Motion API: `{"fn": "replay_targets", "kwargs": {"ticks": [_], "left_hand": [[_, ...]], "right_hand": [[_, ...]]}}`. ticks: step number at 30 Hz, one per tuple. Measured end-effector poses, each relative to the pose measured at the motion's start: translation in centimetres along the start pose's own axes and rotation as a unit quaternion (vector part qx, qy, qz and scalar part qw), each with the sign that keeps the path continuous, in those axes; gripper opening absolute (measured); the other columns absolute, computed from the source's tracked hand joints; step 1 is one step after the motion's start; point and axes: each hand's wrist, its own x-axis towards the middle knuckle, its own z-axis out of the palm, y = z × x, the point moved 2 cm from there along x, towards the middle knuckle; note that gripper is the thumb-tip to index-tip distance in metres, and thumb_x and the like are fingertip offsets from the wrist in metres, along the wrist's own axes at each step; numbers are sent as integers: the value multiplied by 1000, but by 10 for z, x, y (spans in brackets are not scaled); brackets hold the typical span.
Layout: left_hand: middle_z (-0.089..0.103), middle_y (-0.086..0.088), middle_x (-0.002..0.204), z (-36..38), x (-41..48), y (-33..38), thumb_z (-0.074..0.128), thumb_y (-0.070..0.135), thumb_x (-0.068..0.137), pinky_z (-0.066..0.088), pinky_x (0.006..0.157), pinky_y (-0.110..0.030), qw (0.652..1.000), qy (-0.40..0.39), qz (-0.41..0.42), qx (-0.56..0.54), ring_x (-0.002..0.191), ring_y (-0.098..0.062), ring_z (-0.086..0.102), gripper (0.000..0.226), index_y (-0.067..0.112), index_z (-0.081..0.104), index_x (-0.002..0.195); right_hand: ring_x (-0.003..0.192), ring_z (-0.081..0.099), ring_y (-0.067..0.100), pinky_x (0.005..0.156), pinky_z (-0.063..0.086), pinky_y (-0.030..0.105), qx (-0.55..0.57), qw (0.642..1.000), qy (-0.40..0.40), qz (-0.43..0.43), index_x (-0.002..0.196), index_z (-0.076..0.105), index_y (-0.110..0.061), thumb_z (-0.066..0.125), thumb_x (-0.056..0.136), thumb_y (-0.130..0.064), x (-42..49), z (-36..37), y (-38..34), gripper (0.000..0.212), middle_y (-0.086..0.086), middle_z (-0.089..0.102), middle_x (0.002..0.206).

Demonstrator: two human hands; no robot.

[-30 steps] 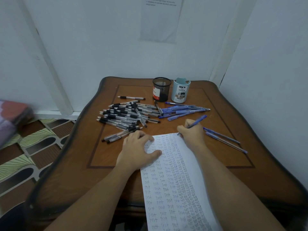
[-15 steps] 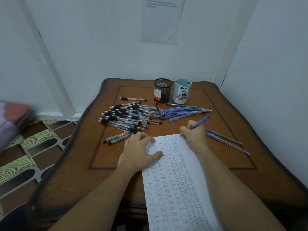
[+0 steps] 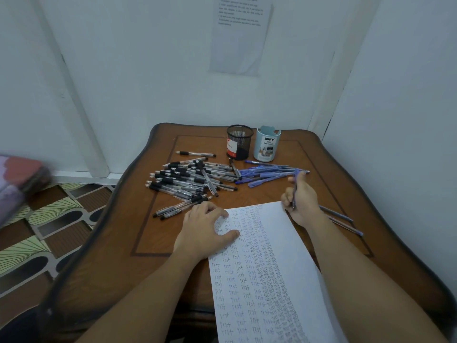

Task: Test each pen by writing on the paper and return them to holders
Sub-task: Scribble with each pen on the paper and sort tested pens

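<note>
The slim blue plastic pen (image 3: 294, 191) stands nearly upright in the right hand (image 3: 301, 199), tip down, just beside the far right corner of the long white sheet of paper (image 3: 279, 233). That hand's grip is closed round the barrel. I cannot tell whether the tip touches anything. The left hand (image 3: 205, 229) lies on the sheet's far left corner, its grip open and fingers spread.

The sheet runs from the middle of the brown wooden tabletop (image 3: 153, 233) past its near edge. Columns of the handwritten word "test" fill it, except for a bare strip on its right.

Two holders stand side by side at the far edge: a black wire-mesh cup (image 3: 239, 142) and a pale blue plastic cup (image 3: 267, 144). One lone clear black pen (image 3: 195, 153) lies left of them. A heap of clear black pens (image 3: 188, 180) sits toward the left edge, and a smaller heap of blue pens (image 3: 267, 173) lies before the holders. Both overlap too much to count. Two more blue pens (image 3: 342, 220) lie near the right edge.
</note>
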Motion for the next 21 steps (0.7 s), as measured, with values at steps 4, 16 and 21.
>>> {"fn": "replay_targets", "kwargs": {"ticks": [4,16,21], "left_hand": [[42,18,121,-2,-1,1,57,72,82,23,105,-31,1000,-2,0,-3,118,-3,33,51,42,56,124],[43,18,119,-3,-6,2,56,70,83,30,101,-28,1000,2,2,-4,112,-1,34,55,38,58,128],[42,19,119,-3,-4,2,56,71,83,29,101,-29,1000,-4,-3,3,111,0,32,54,40,57,127]], "right_hand": [[38,31,13,38,25,24,-64,996,-41,-36,117,55,-16,38,109,-33,-7,-6,-11,25,3,41,47],[73,61,12,62,52,26,-487,855,36,-174,97,57,-18,62,98,-27,-11,-68,-37,10,1,62,86],[79,61,20,78,59,44,-618,766,58,-167,87,66,-18,71,90,-30,0,-98,-37,14,4,67,88]]}}
